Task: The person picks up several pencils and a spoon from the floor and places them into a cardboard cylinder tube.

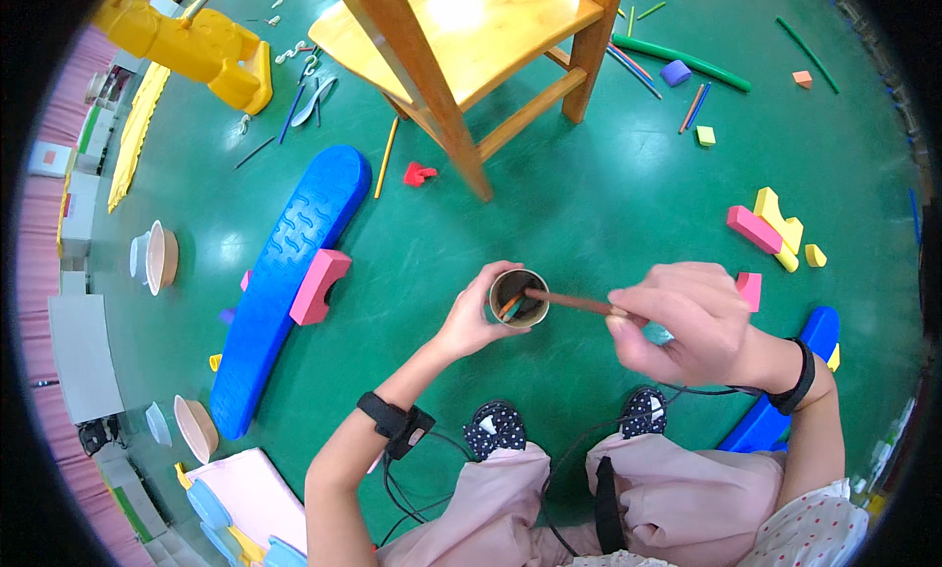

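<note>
Cup (537, 315), round-rimmed, cradled in left hand (473, 317), slim brown stick (571, 301) pinched in right hand (687, 320), glossy floor (432, 238)

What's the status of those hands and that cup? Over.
Left hand around cup. Right hand gripping brown stick, tip at cup's mouth. Wooden chair ahead, apart from both hands.

Round cup (535, 319), mouth up, near centre, coloured sticks (510, 310) inside, slim brown stick (574, 300) slanting right from its mouth

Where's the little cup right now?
In the head view, the cup is near the centre, in the left hand; the right hand holds a brown stick at its opening.
</note>
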Demonstrator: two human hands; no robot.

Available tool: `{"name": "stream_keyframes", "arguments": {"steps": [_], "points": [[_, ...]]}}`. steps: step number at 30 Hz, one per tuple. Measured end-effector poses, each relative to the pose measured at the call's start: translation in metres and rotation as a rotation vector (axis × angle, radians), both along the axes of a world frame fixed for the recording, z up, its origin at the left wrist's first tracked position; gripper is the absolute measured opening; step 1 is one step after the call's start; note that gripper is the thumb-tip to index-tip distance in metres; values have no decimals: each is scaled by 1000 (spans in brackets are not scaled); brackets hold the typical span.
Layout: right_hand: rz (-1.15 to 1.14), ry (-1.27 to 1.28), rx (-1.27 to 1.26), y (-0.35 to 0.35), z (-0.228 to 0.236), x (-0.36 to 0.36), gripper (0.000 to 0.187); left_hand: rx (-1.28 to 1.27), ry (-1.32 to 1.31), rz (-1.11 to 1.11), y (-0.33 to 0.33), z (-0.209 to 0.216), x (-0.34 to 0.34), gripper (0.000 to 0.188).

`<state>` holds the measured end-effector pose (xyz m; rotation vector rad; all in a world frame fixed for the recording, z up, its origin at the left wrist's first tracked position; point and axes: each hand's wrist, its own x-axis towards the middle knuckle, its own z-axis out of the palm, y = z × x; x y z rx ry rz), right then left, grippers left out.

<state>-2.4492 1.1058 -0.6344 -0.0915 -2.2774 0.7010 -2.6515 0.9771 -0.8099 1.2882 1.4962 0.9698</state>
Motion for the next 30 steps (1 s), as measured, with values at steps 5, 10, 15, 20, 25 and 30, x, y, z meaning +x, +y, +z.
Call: {"name": "stream_keyframes", "arguments": {"steps": [5, 10, 15, 20, 25, 30], "points": [[20, -16, 21, -11, 6, -7, 17, -22, -1, 19, -1, 3, 0, 80], [27, -617, 217, -17, -21, -11, 47, -16, 37, 36, -6, 1, -3, 85], [81, -766, 257, -13, -33, 15, 54, 83, 622, 8, -12, -14, -54, 80], [146, -1154, 239, -15, -44, 39, 52, 27, 875, 426, -9, -63, -138, 57], [74, -1150, 239, -18, -46, 50, 59, -310, 1194, 314, 23, -72, -166, 60], [82, -1206, 241, -25, -41, 49, 67, -464, 1309, 165, 53, -73, -180, 66]]}}
